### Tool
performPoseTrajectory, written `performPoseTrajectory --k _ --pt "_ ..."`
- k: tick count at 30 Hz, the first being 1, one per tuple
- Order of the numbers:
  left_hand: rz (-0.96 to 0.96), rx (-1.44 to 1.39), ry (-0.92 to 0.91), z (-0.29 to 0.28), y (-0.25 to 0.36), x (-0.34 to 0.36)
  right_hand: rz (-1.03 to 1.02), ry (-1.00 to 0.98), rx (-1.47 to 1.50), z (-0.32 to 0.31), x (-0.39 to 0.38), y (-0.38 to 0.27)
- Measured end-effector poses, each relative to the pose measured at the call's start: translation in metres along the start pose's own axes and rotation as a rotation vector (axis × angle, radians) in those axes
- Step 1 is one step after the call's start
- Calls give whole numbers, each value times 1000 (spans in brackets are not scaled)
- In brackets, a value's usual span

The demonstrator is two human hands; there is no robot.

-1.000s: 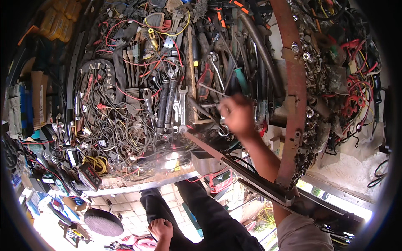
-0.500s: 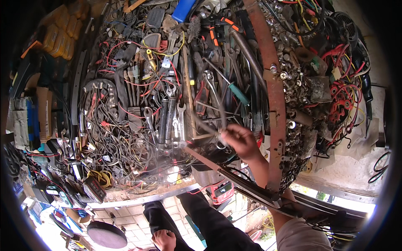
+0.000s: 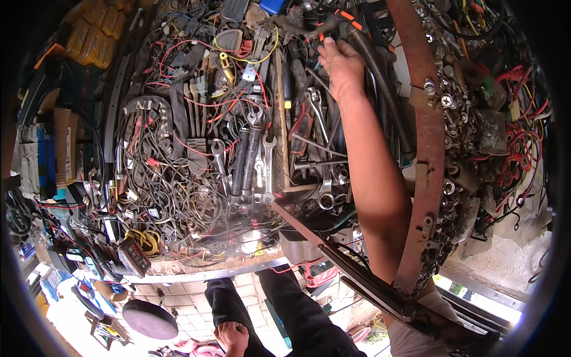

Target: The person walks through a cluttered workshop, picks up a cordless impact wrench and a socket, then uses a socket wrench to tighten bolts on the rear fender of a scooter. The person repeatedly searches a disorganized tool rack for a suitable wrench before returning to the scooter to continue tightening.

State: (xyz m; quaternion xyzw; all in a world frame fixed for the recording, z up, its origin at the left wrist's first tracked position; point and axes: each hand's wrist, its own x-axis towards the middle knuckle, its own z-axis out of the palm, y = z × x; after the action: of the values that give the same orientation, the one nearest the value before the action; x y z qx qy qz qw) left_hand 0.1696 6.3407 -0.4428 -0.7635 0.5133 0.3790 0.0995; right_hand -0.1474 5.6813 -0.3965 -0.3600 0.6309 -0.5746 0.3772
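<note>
My right hand (image 3: 342, 65) is stretched far across a wooden tray (image 3: 279, 119) packed with tools. Its fingers curl down into the pile beside a thick black hose (image 3: 380, 83) and orange-handled tools (image 3: 345, 18). What the fingers grip, if anything, is hidden. My forearm lies over spanners (image 3: 318, 113) and pliers in the tray. My left hand (image 3: 232, 336) rests low by my knee, fingers curled in, with nothing visible in it.
Several large spanners (image 3: 250, 160) lie in the tray's left half. Tangled wires (image 3: 160, 178) cover the bench to the left. A rusty curved metal strip (image 3: 428, 137) runs down the right, with nuts and red wires beyond it. A round black stool (image 3: 148, 318) stands on the tiled floor.
My right hand has moved from the near end of the tray, by the spanners, to the far end beside the black hose. My left hand stays low by my knee.
</note>
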Motion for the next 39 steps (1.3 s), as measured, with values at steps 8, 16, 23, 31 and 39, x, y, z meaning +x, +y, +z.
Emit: performPoseTrajectory --k 8,16,23,31,39 --pt "-4 0 -25 -7 8 2 -303 -188 -291 16 -13 5" --pt "-43 -51 -37 -15 12 6 -67 -286 -180 -72 -133 18" --pt "-41 -31 -60 -25 9 17 69 -100 -1138 -148 -363 -57" --pt "-119 -95 60 -30 -2 14 243 -49 -51 96 -290 -4" --pt "11 -109 104 29 -45 7 637 291 -338 152 -47 112"
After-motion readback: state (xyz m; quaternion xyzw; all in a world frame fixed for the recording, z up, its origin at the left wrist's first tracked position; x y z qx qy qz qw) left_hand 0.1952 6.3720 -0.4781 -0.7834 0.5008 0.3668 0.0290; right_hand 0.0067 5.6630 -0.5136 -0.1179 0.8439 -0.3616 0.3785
